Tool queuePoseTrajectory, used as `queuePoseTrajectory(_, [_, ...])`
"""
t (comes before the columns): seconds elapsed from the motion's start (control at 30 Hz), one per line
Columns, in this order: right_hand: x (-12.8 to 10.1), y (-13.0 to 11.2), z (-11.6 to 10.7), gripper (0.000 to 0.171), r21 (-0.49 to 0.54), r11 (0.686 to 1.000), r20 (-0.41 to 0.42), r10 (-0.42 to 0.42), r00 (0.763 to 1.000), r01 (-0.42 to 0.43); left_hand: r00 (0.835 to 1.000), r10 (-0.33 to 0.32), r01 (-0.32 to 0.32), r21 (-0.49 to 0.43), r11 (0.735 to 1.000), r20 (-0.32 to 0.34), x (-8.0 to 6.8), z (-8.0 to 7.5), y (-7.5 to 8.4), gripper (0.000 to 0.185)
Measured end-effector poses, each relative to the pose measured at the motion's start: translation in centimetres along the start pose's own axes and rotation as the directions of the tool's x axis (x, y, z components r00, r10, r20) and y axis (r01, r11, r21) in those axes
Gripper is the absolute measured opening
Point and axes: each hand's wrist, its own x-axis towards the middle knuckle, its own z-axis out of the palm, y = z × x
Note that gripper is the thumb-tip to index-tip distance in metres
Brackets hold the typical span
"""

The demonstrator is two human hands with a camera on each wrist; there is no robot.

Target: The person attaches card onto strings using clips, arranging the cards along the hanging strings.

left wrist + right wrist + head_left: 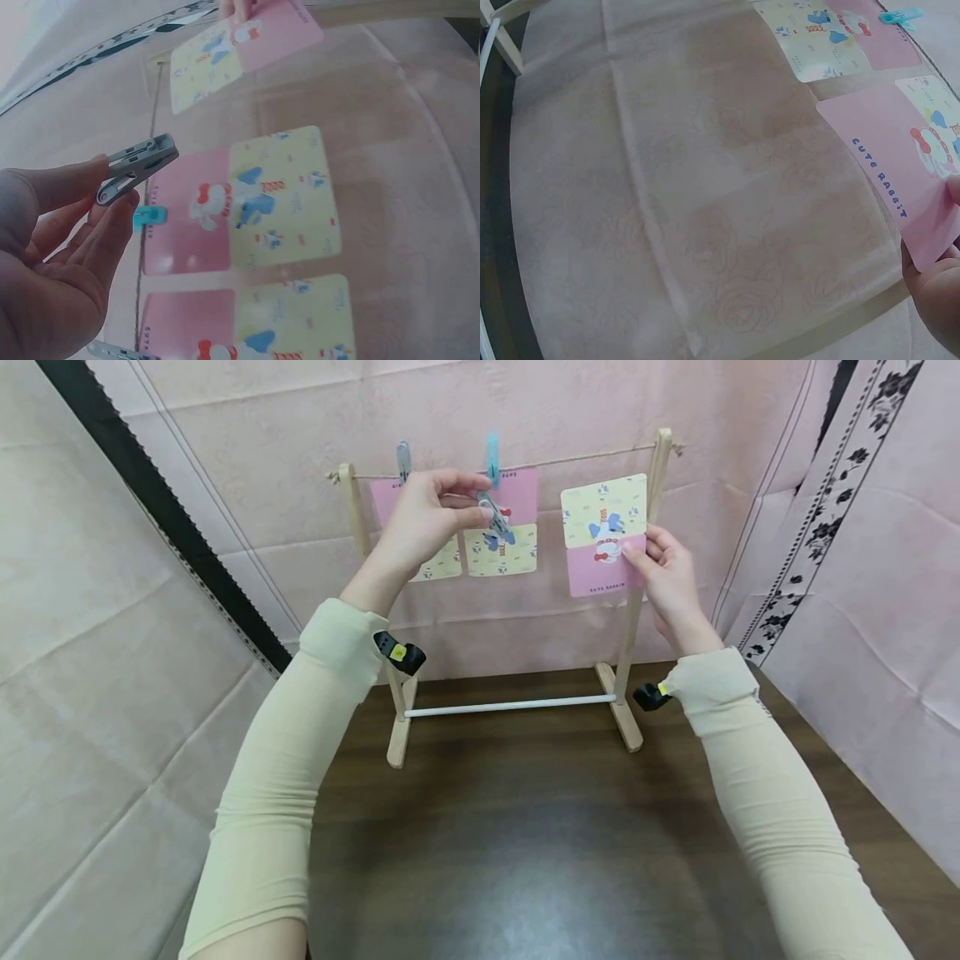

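Note:
My left hand (435,518) pinches a grey clothespin (139,166) between thumb and fingers, in front of the hung cards. My right hand (666,575) holds a pink and yellow rabbit card (604,535) by its edge, pink half downward, near the right post. Two similar cards hang from a string (577,458). A blue clothespin (492,458) clips the middle card (501,550), and a grey-blue clothespin (404,460) clips the left card (438,564), which my left hand partly covers in the head view.
The string runs between two wooden posts, the left post (352,510) and the right post (628,627). A white rod (510,706) joins their feet low down. The frame stands on a dark wooden table (510,835), with pale cloth (262,435) behind and at both sides.

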Motion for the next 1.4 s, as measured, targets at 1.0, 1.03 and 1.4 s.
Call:
queuePoseTrajectory(1.0, [0.2,-0.9,1.4,0.035,-0.018,1.0,-0.004,-0.001,1.0,0.001,0.969,0.206,-0.221,-0.107,0.969,-0.134,4.2,3.8,4.7,0.023])
queuePoseTrajectory(1.03, [0.1,-0.9,1.4,0.035,-0.023,1.0,-0.003,-0.001,1.0,0.001,0.967,0.215,-0.229,-0.103,0.968,-0.136,4.3,4.0,4.7,0.023])
queuePoseTrajectory(1.4, [0.4,-1.1,1.5,0.029,-0.018,1.0,-0.022,-0.006,1.0,0.005,0.967,0.215,-0.227,-0.076,0.971,-0.137,5.7,5.0,4.9,0.022])
